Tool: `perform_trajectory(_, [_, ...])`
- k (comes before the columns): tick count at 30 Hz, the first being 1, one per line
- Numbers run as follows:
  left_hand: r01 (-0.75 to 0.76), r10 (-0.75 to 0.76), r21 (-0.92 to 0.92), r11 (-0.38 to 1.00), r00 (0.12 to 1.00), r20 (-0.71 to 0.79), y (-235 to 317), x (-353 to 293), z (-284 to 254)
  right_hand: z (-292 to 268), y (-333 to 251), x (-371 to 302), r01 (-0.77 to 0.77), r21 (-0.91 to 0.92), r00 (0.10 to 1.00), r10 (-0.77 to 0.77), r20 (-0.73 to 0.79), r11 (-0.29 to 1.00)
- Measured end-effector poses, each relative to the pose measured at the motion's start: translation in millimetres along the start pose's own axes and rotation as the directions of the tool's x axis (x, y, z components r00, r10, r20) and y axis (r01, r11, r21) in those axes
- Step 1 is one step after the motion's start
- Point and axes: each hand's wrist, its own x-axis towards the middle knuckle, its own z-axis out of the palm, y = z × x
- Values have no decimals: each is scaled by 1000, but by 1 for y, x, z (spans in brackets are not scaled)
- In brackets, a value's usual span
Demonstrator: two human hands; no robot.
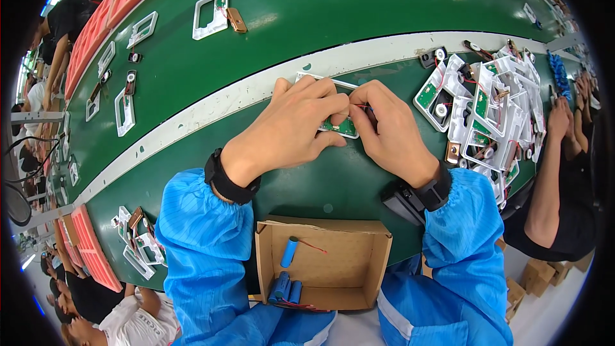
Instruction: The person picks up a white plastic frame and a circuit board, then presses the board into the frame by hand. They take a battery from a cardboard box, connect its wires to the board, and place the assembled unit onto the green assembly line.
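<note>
Both hands meet over a white plastic frame (349, 83) with a green circuit board (341, 129), on the green work surface. My left hand (291, 122) is curled over the frame, thumb and fingers at the board's edge. Thumb and index finger of my right hand (392, 131) pinch together at the board, where a thin red wire shows; its end is hidden by the fingers. Below the hands stands an open cardboard box (339, 275). Inside it lies a blue cylindrical battery cell (289, 252) with a red wire, and several more blue cells (280, 286) are gathered in its near left corner.
A heap of white frames (493, 109) with boards and speakers lies to the right. A smaller pile (141, 243) sits at left. Beyond a pale rail (192, 110), several frames (211, 16) lie on a green belt (359, 6). A co-worker's arm (548, 179) reaches in at right.
</note>
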Motion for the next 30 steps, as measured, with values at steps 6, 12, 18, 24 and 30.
perform_trajectory(6, [17,-17,-32,999,1000,-20,1,0,-1,1,0,0,7,4,1000,-7,-8,1000])
perform_trajectory(12, [93,-90,-169,981,996,22,-4,-1,-5,2,0,-2,18,-30,1000,-18,0,999])
perform_trajectory(18, [109,-105,-188,976,994,32,2,-1,-4,3,3,-4,31,-42,999,-31,-6,999])
perform_trajectory(24, [29,-26,-164,986,999,19,-5,-4,-3,3,0,-2,10,-18,1000,-10,-7,1000])
perform_trajectory(30, [4,-4,-120,993,1000,7,-6,-4,-1,1,-1,-1,-5,-18,1000,5,1,1000])
